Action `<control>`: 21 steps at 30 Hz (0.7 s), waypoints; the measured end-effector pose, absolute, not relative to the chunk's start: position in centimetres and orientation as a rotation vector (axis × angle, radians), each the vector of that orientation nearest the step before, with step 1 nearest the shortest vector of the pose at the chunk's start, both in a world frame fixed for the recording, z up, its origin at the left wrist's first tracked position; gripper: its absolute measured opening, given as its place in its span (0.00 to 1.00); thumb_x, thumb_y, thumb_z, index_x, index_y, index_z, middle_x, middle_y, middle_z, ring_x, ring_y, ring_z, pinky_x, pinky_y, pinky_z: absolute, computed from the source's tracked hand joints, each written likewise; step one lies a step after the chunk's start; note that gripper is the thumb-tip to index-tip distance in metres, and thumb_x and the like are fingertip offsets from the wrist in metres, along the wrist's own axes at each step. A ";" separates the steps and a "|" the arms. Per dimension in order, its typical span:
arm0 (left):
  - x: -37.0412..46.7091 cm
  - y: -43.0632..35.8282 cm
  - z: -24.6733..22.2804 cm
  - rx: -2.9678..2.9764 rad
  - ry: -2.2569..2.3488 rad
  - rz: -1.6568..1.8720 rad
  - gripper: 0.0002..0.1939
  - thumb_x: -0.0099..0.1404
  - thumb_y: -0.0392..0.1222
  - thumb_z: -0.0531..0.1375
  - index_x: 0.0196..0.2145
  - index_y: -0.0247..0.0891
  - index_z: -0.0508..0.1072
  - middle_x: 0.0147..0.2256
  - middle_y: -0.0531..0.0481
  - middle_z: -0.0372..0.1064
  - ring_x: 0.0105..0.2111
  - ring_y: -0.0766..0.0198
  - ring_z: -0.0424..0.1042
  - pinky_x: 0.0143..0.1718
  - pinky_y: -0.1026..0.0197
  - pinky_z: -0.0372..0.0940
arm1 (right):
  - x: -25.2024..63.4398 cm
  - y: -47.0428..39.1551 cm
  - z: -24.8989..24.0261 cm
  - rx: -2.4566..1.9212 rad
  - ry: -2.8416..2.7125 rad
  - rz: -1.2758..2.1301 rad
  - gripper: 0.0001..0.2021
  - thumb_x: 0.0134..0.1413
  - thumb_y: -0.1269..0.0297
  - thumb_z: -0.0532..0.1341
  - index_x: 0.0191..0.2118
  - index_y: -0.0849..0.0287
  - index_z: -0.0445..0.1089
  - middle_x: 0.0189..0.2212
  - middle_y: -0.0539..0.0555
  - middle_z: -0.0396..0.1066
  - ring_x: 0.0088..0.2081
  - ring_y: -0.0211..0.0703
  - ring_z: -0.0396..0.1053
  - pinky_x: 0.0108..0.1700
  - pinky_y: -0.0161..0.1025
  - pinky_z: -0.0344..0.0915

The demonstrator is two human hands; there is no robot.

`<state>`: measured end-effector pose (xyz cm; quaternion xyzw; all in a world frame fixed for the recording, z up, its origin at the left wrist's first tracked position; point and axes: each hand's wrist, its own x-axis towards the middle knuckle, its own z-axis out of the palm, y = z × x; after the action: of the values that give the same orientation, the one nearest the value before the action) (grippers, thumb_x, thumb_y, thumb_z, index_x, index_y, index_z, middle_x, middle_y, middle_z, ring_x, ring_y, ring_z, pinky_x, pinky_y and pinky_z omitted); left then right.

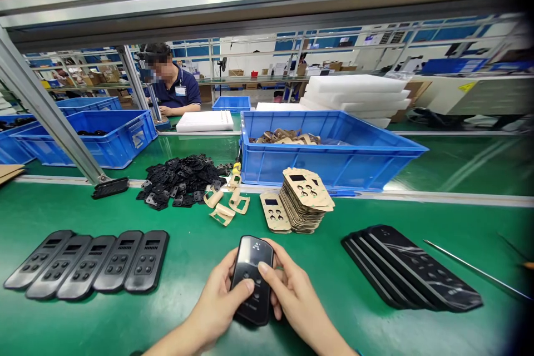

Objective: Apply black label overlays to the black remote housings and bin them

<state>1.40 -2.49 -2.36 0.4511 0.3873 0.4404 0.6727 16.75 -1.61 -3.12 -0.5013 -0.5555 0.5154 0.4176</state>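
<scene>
Both hands hold one glossy black remote-like panel [253, 256] upright over the green bench. My left hand [221, 295] grips its left edge, the thumb lying on the lower buttons. On the other side my right hand [292, 292] is wrapped round the right edge, with its thumb on the upper face. To the left lies a row of several matte black housings [146, 261] with button bumps and a window. Several glossy black panels [413, 267] overlap in a fanned stack at right. Beyond the hands stands a pile of tan adhesive sheets [306, 194] with cut-outs.
Small black plates [183, 178] are heaped behind, beside peeled tan backing scraps [223, 213]. A blue bin [312, 164] holds more scraps. A metal rod [475, 267] lies at right. An aluminium post [54, 105] slants at left. Across the bench a person [179, 89] sits working.
</scene>
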 end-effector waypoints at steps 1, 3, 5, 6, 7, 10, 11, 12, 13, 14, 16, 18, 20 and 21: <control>1.4 -2.5 -2.1 0.979 0.859 0.984 0.32 0.57 0.49 0.63 0.57 0.36 0.61 0.46 0.41 0.69 0.47 0.53 0.66 0.50 0.55 0.59 | 16.8 -1.5 -3.1 -1.242 -1.356 1.320 0.28 0.55 0.47 0.55 0.56 0.59 0.56 0.21 0.46 0.65 0.12 0.33 0.58 0.11 0.30 0.56; 1.6 -2.6 -1.8 0.945 0.784 0.947 0.35 0.56 0.48 0.65 0.57 0.37 0.60 0.42 0.43 0.71 0.43 0.56 0.69 0.45 0.57 0.61 | 16.8 -1.4 -3.2 -1.218 -1.310 1.354 0.29 0.55 0.47 0.55 0.56 0.60 0.54 0.21 0.46 0.66 0.11 0.32 0.58 0.11 0.29 0.55; 1.9 -2.7 -1.7 0.939 0.667 0.906 0.40 0.51 0.45 0.69 0.58 0.38 0.57 0.37 0.45 0.71 0.37 0.59 0.70 0.40 0.58 0.62 | 16.8 -1.4 -3.2 -1.207 -1.289 1.371 0.29 0.55 0.47 0.56 0.56 0.62 0.53 0.16 0.43 0.63 0.11 0.33 0.57 0.12 0.28 0.55; 2.0 -2.7 -1.7 0.943 0.622 0.898 0.43 0.49 0.42 0.70 0.58 0.38 0.55 0.35 0.46 0.71 0.34 0.60 0.70 0.38 0.59 0.63 | 16.7 -1.4 -3.3 -1.205 -1.284 1.375 0.29 0.56 0.48 0.56 0.56 0.62 0.53 0.14 0.42 0.61 0.11 0.33 0.57 0.12 0.28 0.56; 2.2 -2.7 -1.8 0.948 0.601 0.898 0.44 0.47 0.40 0.71 0.58 0.38 0.55 0.33 0.47 0.71 0.33 0.61 0.70 0.36 0.59 0.63 | 16.7 -1.5 -3.4 -1.201 -1.278 1.375 0.29 0.56 0.48 0.56 0.56 0.62 0.52 0.13 0.41 0.60 0.12 0.34 0.57 0.13 0.28 0.56; 2.4 -2.7 -2.2 0.953 0.664 0.886 0.40 0.49 0.40 0.70 0.55 0.37 0.56 0.29 0.48 0.70 0.28 0.64 0.70 0.28 0.63 0.63 | 16.6 -1.6 -3.6 -1.180 -1.274 1.382 0.27 0.57 0.48 0.56 0.56 0.60 0.53 0.15 0.43 0.64 0.12 0.35 0.60 0.13 0.29 0.58; 2.4 -2.7 -2.3 0.945 0.697 0.872 0.39 0.49 0.41 0.70 0.55 0.36 0.57 0.28 0.48 0.70 0.26 0.64 0.69 0.25 0.64 0.63 | 16.5 -1.6 -3.7 -1.167 -1.276 1.389 0.27 0.57 0.48 0.55 0.56 0.60 0.53 0.15 0.43 0.64 0.12 0.35 0.61 0.13 0.29 0.58; 2.4 -2.7 -2.3 0.929 0.727 0.858 0.39 0.49 0.42 0.70 0.54 0.36 0.57 0.28 0.48 0.70 0.25 0.64 0.69 0.23 0.65 0.62 | 16.5 -1.6 -3.8 -1.156 -1.281 1.396 0.27 0.58 0.47 0.55 0.56 0.59 0.53 0.15 0.43 0.64 0.12 0.36 0.62 0.14 0.29 0.58; 2.2 -2.7 -2.4 0.908 0.753 0.844 0.40 0.48 0.43 0.70 0.55 0.35 0.56 0.27 0.48 0.71 0.24 0.64 0.70 0.22 0.66 0.63 | 16.4 -1.6 -3.8 -1.148 -1.286 1.399 0.27 0.57 0.47 0.55 0.56 0.59 0.53 0.14 0.43 0.64 0.12 0.37 0.62 0.14 0.30 0.59; 2.1 -2.7 -2.4 0.884 0.776 0.831 0.42 0.46 0.43 0.71 0.55 0.35 0.55 0.27 0.48 0.71 0.24 0.64 0.70 0.22 0.66 0.63 | 16.4 -1.6 -4.0 -1.147 -1.288 1.396 0.27 0.57 0.46 0.55 0.55 0.59 0.53 0.14 0.43 0.64 0.12 0.37 0.63 0.14 0.30 0.59; 1.8 -2.7 -2.4 0.852 0.805 0.804 0.46 0.45 0.44 0.71 0.57 0.36 0.53 0.28 0.47 0.73 0.25 0.62 0.72 0.23 0.65 0.65 | 16.4 -1.5 -4.2 -1.159 -1.279 1.383 0.28 0.56 0.45 0.56 0.55 0.59 0.53 0.14 0.43 0.64 0.13 0.37 0.63 0.14 0.30 0.59; 1.6 -2.6 -2.7 0.843 0.811 0.795 0.46 0.48 0.49 0.69 0.58 0.36 0.51 0.29 0.45 0.73 0.26 0.61 0.74 0.24 0.64 0.66 | 16.4 -1.4 -4.5 -1.184 -1.265 1.376 0.30 0.55 0.44 0.56 0.56 0.59 0.53 0.15 0.44 0.66 0.13 0.37 0.62 0.13 0.30 0.58; 1.6 -2.4 -3.3 0.826 0.791 0.793 0.43 0.52 0.53 0.66 0.58 0.36 0.52 0.30 0.44 0.74 0.26 0.60 0.74 0.24 0.62 0.66 | 16.5 -1.5 -4.8 -1.209 -1.270 1.366 0.32 0.54 0.43 0.56 0.57 0.60 0.52 0.17 0.45 0.68 0.12 0.36 0.61 0.12 0.30 0.57; 1.7 -2.3 -3.7 0.807 0.771 0.798 0.41 0.52 0.54 0.66 0.57 0.36 0.54 0.29 0.44 0.74 0.25 0.59 0.74 0.24 0.61 0.66 | 16.5 -1.5 -4.9 -1.223 -1.282 1.354 0.33 0.54 0.43 0.56 0.57 0.59 0.51 0.18 0.46 0.69 0.12 0.36 0.61 0.12 0.30 0.57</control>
<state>1.68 -2.29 -3.69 0.3726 0.3559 0.3683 0.7738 16.53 -1.49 -4.90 -0.4925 -0.5160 0.5453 0.4402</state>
